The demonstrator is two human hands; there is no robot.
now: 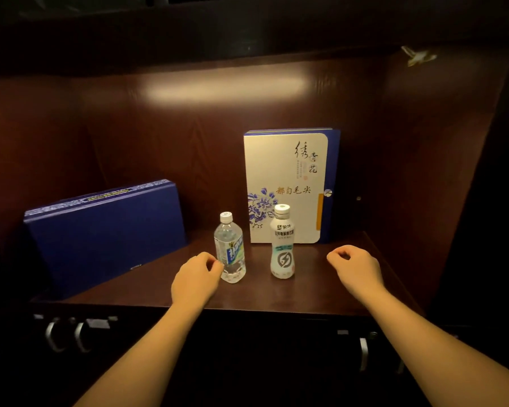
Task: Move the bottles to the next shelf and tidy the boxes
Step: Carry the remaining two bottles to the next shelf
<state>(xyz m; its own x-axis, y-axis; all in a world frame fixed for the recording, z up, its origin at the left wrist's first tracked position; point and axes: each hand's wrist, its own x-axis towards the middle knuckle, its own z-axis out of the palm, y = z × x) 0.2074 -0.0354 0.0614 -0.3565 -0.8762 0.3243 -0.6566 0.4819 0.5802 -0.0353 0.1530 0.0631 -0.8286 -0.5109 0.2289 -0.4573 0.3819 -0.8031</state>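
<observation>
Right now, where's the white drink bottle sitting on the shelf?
In the head view, the white drink bottle stands upright near the shelf's front middle, right of the clear water bottle and in front of the upright white box.

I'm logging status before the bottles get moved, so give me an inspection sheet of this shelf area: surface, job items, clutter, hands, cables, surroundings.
Surface: dark wooden shelf, glossy, dimly lit.
Job's things: clear bottle and white bottle upright near the front, apart. Blue box leans at the left; white floral box stands upright against the back.
Clutter: nothing seen.
Hands: left hand beside the clear bottle, fingers curled near its base; grip cannot be told. Right hand loosely curled, holding nothing, right of the white bottle.
Cables: nothing seen.
Surroundings: metal handles below the shelf; dark cabinet walls.
</observation>
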